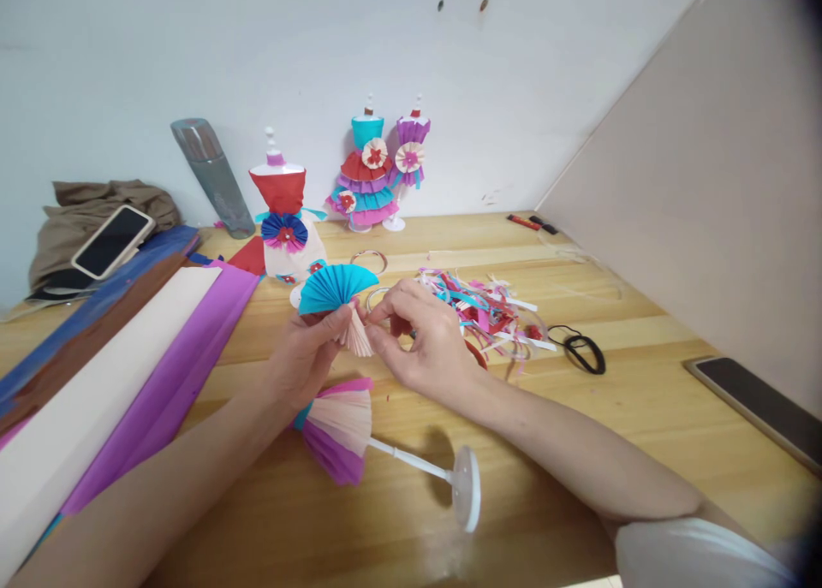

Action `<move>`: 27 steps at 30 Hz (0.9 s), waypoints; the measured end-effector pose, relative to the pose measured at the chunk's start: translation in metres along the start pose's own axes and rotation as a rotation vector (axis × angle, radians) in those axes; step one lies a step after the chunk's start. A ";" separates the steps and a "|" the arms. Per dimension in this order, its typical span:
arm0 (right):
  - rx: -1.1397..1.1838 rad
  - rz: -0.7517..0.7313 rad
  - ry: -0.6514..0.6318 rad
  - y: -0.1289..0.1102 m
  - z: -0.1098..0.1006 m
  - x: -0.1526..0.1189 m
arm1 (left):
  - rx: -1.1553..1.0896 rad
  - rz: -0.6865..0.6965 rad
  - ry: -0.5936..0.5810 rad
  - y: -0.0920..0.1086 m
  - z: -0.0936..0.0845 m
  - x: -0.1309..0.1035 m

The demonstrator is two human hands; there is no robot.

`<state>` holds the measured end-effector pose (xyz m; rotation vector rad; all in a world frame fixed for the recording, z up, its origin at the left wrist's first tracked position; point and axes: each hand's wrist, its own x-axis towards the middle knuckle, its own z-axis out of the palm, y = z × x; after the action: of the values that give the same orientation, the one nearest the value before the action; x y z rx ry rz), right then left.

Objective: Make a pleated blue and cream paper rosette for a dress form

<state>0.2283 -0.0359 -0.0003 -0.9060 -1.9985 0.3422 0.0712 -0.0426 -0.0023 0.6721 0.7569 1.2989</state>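
Around pleated paper (336,290), hands (311,348) seemingly pinched

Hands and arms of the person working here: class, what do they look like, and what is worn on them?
Both the left hand and right hand are ungloved, with no watch or bracelet showing. A loose, pale whitish sleeve shows near the right elbow.

Dress forms clad in colored paper, four: three upright (286,193), one lying on its side (338,430); phones, two (114,241); bottle, one (215,181); bundle of brown cloth, one (109,203). Pleated paper pieces in the fingers, two: one blue fan (337,288), one cream fan (355,335); heap of paper scraps, one (481,310), its strips too tangled to count. Black hair tie, one (594,359); dark marks high on the wall, two (440,6); hands, two (427,340).
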 end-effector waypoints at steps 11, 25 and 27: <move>-0.083 -0.161 0.007 0.004 0.003 -0.002 | 0.024 0.129 0.079 -0.006 0.005 0.001; -0.044 -0.296 -0.028 0.012 0.011 -0.003 | -0.011 0.088 0.137 -0.011 0.002 0.000; -0.054 -0.316 -0.057 0.014 0.011 -0.003 | -0.026 0.066 0.148 -0.009 0.001 0.001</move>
<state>0.2269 -0.0278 -0.0160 -0.6034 -2.1713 0.1375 0.0771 -0.0425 -0.0094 0.5886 0.8423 1.4284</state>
